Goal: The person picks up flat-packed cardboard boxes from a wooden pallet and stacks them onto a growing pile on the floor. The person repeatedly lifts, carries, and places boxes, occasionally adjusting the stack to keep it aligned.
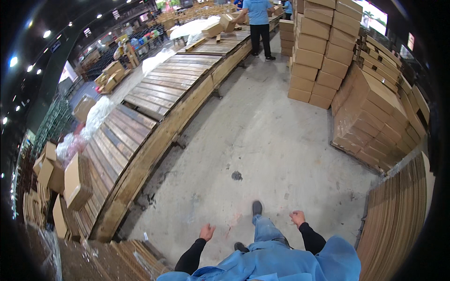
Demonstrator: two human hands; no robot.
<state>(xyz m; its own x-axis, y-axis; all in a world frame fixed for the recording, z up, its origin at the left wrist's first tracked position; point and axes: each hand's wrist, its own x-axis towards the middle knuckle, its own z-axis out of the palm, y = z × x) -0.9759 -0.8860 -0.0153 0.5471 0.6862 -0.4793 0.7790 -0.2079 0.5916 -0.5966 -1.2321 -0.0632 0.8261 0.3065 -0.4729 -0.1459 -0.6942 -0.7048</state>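
Carton of plain brown cardboard [78,181] is standing on the near end of a long, weathered table of wooden slats [159,89]. The left bare hand [206,232] is hanging above grey concrete floor [211,159], fingers half-bent and loosely apart, the table lying to its left. A person in a blue shirt [259,18] is standing beside the far end. The right bare hand [296,218] is hanging likewise, loosely half-curled, a pile of flat brown cardboard sheets [396,215] lying to its right.

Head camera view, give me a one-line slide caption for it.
Left hand and right hand empty above the grey floor, between a slatted wooden table and stacked cardboard boxes.
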